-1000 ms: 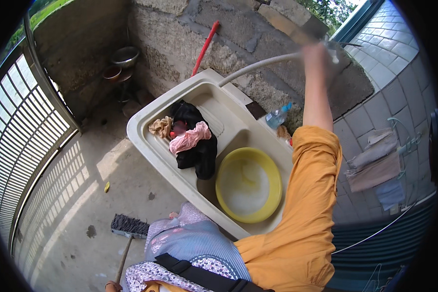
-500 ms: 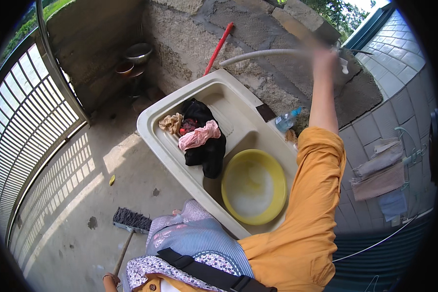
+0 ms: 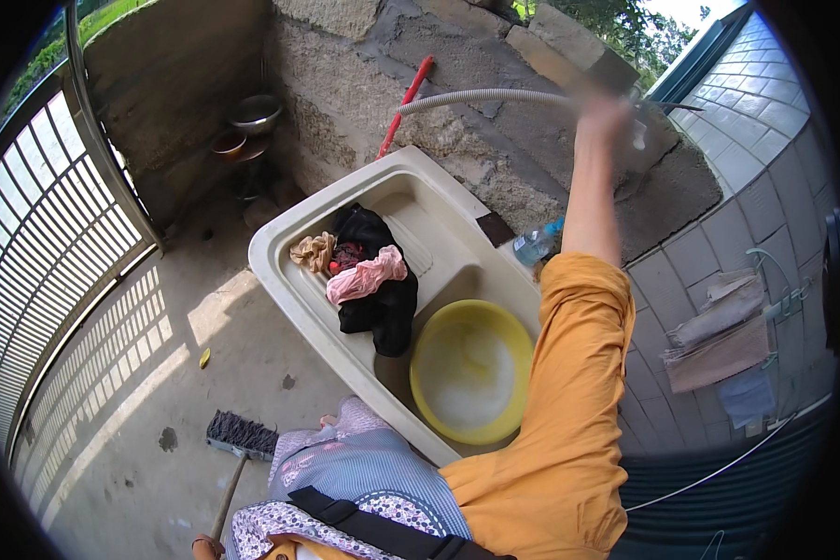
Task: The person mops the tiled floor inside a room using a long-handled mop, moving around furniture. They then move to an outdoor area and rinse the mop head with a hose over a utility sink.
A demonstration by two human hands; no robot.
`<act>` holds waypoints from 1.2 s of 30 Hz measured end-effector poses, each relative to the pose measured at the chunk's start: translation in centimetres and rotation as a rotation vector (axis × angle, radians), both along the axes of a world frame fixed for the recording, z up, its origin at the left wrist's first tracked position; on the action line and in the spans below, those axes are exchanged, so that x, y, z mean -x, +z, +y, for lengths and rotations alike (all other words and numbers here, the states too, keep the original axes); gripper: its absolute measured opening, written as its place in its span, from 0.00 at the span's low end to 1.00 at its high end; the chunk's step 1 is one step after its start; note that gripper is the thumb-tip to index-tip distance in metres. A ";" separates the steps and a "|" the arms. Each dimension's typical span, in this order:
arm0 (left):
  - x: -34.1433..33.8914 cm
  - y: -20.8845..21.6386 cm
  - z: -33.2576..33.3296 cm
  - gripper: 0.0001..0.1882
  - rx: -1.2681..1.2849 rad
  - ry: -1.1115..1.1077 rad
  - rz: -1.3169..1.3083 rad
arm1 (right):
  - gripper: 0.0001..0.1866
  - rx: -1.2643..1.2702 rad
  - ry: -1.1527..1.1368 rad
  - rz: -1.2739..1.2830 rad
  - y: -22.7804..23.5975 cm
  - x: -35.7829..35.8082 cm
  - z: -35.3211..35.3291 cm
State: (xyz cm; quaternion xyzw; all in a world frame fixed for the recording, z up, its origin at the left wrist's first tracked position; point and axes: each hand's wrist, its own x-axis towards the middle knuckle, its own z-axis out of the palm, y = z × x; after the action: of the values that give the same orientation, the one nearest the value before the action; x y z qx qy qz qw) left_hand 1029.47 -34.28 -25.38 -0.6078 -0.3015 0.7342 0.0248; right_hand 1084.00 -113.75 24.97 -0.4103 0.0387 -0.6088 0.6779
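My right hand [image 3: 605,117], blurred, reaches from a rolled orange sleeve to the tap [image 3: 638,131] on the stone ledge, where a grey ribbed hose [image 3: 485,96] ends. I cannot make out its fingers. At the lower edge my left hand [image 3: 205,547] shows in part, closed around the handle of a long-handled broom [image 3: 243,434] with dark bristles. Below the tap stands a cream washing sink [image 3: 289,308]. Black cloth [image 3: 387,308], a pink cloth [image 3: 369,277] and a beige cloth [image 3: 313,251] lie in its shallow side; a yellow basin [image 3: 420,373] with cloudy, whitish contents sits in its deep side.
Beside the sink stands a blue clear bottle [image 3: 534,246]. A red pipe [image 3: 406,107] leans on the stone wall. Bowls [image 3: 255,114] stand in the back corner. To the left is a barred gate [image 3: 75,243]; cloths [image 3: 719,336] hang on the tiled wall at right.
The whole view has shifted, so things appear slightly left and lower. My right hand stays by the tap and hose, still blurred. The cloths and basin keep their places in the sink.
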 end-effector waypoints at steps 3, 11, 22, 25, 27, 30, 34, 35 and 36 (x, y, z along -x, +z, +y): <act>-1.1 0.0 0.1 0.10 -0.012 0.002 -0.010 | 0.15 -0.091 0.190 -0.043 0.3 1.4 -0.4; -3.1 0.0 0.4 0.10 -0.030 -0.017 -0.037 | 0.29 -0.061 0.145 0.229 -0.7 5.4 -0.5; -0.9 1.0 1.7 0.11 -0.027 0.026 -0.049 | 0.31 0.058 0.013 0.363 -2.4 8.6 0.1; -0.7 0.6 1.6 0.11 -0.031 0.030 -0.056 | 0.32 0.143 -0.081 0.383 -2.6 9.6 1.6; -0.3 0.5 1.5 0.11 -0.036 0.034 -0.053 | 0.33 0.121 -0.161 0.402 -2.4 10.2 2.2; -0.1 0.0 1.4 0.11 -0.035 0.045 -0.044 | 0.33 0.156 -0.269 0.389 -2.3 10.6 1.1; 1.2 0.1 1.8 0.11 -0.031 0.105 -0.028 | 0.31 0.177 -0.247 0.408 -1.6 10.6 -0.1; 1.1 -0.4 1.8 0.11 -0.008 0.126 -0.009 | 0.31 0.167 -0.216 0.396 -0.7 11.2 0.2; 1.2 -0.1 2.2 0.12 0.012 0.167 0.023 | 0.30 0.137 -0.167 0.395 -1.1 11.3 0.2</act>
State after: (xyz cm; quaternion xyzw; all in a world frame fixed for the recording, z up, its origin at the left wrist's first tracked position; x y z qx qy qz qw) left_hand 1028.29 -32.08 -25.47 -0.5720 -0.3465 0.7425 -0.0366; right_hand 1072.68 -113.52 23.91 -0.5620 0.1630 -0.5718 0.5749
